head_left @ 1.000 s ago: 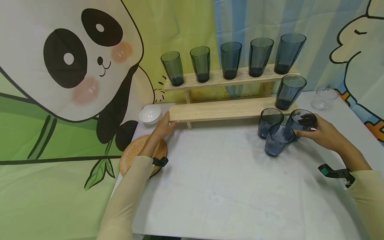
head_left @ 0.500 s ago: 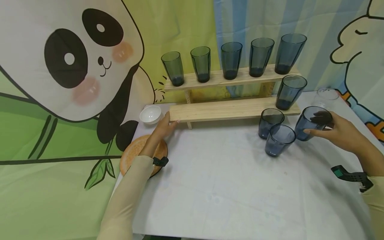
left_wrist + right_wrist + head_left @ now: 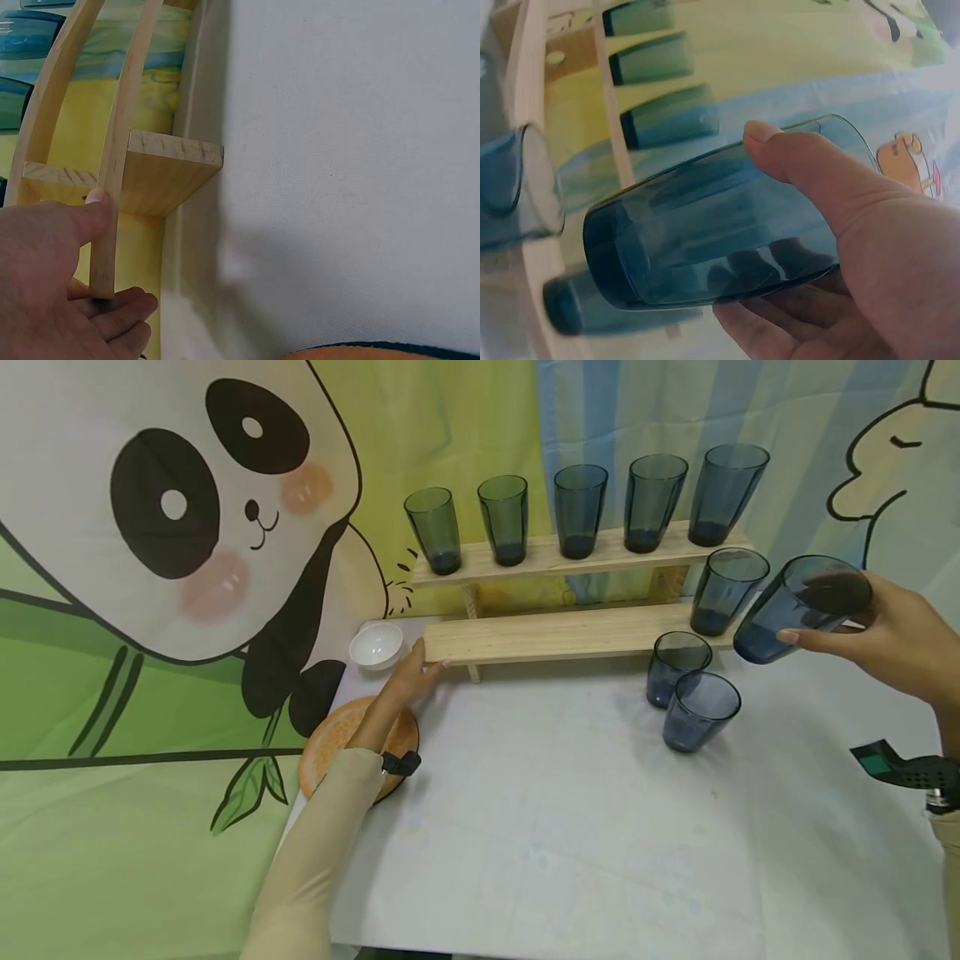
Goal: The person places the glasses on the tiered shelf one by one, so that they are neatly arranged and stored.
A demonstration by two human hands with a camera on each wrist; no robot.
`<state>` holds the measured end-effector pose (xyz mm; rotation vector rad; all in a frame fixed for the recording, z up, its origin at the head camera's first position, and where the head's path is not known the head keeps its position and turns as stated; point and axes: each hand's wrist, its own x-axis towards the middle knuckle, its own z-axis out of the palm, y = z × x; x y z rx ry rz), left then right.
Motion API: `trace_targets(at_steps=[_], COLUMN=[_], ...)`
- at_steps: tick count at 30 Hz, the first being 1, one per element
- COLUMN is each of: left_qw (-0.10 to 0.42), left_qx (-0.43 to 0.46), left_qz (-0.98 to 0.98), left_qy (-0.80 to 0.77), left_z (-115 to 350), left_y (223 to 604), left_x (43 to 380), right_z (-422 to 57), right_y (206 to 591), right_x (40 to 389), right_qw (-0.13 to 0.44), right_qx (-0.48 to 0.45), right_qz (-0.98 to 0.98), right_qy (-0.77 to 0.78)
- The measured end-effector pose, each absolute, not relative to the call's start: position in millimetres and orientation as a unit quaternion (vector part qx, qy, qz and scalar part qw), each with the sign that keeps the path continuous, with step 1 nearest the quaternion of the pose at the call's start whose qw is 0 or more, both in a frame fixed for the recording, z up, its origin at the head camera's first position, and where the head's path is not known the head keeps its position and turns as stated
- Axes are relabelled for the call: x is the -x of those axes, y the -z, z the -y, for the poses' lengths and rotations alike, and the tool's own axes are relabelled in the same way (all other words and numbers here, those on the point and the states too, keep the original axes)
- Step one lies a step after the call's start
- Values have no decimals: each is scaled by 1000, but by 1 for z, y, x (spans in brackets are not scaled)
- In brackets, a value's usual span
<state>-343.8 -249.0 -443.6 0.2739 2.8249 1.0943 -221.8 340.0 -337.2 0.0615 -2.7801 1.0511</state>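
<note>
My right hand (image 3: 900,631) grips a blue drinking glass (image 3: 780,610), thumb on the near side and fingers round the back. The glass is raised, tilted with its mouth toward the hand, beside the right end of the wooden two-tier shelf (image 3: 540,639). In the right wrist view the held glass (image 3: 690,225) fills the middle. My left hand (image 3: 408,681) holds the left end of the lower board; the left wrist view shows the thumb on the board (image 3: 112,225) and the fingers beneath. One glass (image 3: 727,592) stands on the lower board's right end. Several glasses (image 3: 579,512) line the upper board.
Two glasses (image 3: 677,668) (image 3: 699,714) stand on the white table (image 3: 570,827) before the shelf's right end. A white bowl (image 3: 376,647) sits left of the shelf. An orange round plate (image 3: 330,752) lies under the left forearm. Printed curtains (image 3: 465,427) hang behind.
My right hand has lifted the glass off the table, moving it right and up to beside the lower board's end. The left hand has stayed on the shelf.
</note>
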Motion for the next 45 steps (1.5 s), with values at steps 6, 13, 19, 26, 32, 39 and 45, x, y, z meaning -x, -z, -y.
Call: trace_targets(at_steps=[6,13,19,26,32,39,45], left_qw=[49,54,53,55,53,57,55], left_qx=[-91,-89,-92,-91,-84,-81,-80], left_qz=[-927,-926,-926,-927,-926,-928,-927], left_qy=[-360,-362,-363,-359,-364,-359,-362], left_z=[249,248,246,245,244,248,248], left_y=[444,445,444,444,442,442,442], left_x=[345,346,346,346,344,343,343], right_z=[-311,-278,-260,-243,-231,-221,-216], right_y=[316,310,317,324,322,334,346], right_x=[240,272,300,318,320,330,339], right_qw=[75,60,36,12,7,-7,-14], right_qx=[-41,-33,-20,-10,-22,-43,-38], right_qz=[924,914,919,940,943,943,948], right_qy=[-372,-400,-392,-341,-331,-331,-317])
